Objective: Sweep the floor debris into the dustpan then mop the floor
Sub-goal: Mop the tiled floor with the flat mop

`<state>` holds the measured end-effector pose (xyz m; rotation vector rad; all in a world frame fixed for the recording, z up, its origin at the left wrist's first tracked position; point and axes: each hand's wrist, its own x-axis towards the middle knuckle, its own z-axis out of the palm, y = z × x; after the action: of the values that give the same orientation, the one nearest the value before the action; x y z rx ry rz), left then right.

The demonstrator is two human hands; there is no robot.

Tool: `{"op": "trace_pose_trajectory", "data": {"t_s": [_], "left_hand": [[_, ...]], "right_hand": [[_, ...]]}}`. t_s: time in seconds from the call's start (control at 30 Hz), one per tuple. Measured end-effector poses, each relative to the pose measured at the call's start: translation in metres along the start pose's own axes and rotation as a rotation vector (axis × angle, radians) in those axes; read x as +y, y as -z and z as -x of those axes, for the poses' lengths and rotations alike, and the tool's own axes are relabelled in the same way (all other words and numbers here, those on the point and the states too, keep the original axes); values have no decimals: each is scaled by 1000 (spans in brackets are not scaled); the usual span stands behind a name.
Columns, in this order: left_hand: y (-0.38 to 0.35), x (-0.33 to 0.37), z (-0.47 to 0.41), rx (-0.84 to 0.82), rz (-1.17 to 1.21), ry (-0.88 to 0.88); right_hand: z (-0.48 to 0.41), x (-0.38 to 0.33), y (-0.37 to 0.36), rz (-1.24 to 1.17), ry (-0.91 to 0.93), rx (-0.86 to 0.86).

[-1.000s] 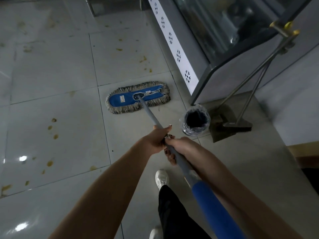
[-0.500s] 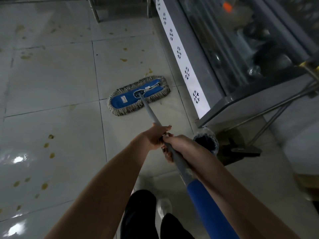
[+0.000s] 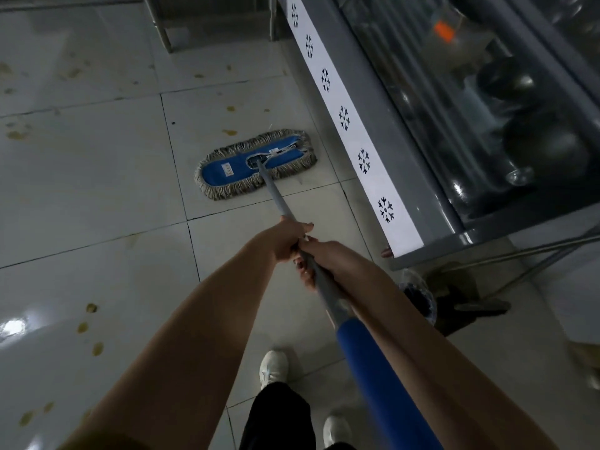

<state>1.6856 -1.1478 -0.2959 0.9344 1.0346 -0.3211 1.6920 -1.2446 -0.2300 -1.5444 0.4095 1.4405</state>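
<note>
A flat blue mop head (image 3: 255, 164) with a grey fringe lies on the pale tiled floor (image 3: 97, 190), close to the freezer's base. Its grey pole (image 3: 276, 193) runs back toward me and ends in a blue sleeve (image 3: 380, 381). My left hand (image 3: 285, 238) grips the pole from the left. Just behind it my right hand (image 3: 319, 258) grips the pole too. The dustpan (image 3: 454, 297) and its long handle stand at the right beside the freezer, partly hidden by my right arm.
A grey display freezer (image 3: 438, 141) with a white snowflake strip runs along the right. A small lined bin (image 3: 418, 297) sits by its corner. Brown stains (image 3: 91, 326) dot the floor at left and beyond the mop. My white shoes (image 3: 274, 365) are below.
The mop head has slid forward along the freezer toward the stains. I have stepped forward, so the bin and dustpan now lie lower right, behind my arm. Both hands keep their grip.
</note>
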Motion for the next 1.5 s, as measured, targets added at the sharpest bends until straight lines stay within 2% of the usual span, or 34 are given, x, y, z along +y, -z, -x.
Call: {"op": "trace_pose_trajectory", "data": {"t_s": [0.13,0.23,0.47,0.7,0.87,1.07,1.17,1.33,1.5], "left_hand": [[11,26,-21,11,-80,-68],[7,27,-24,27,-67,-39],[-11,-3,-2,13,-1,-11],[-46,-29,35,-20,-76,20],[-75,-66,53,-26,-64,27],[-95,-97,61,-38,-139,67],[-98,-103,62,-23,-77,48],[-97,-113,52,19,154,-29],[-70,-85,44,-25,170,-40]], "right_hand": [[-11,-27,-9,-19,23,-27],[-11,-27,-8,-31,14,-23],[2,4,7,39,-8,42],[46,29,42,-43,17,-28],[79,60,73,46,2,-48],[98,87,100,38,-17,-64],[90,94,105,48,-7,-68],[65,95,109,29,18,-36],[44,67,82,142,-1,-1]]}}
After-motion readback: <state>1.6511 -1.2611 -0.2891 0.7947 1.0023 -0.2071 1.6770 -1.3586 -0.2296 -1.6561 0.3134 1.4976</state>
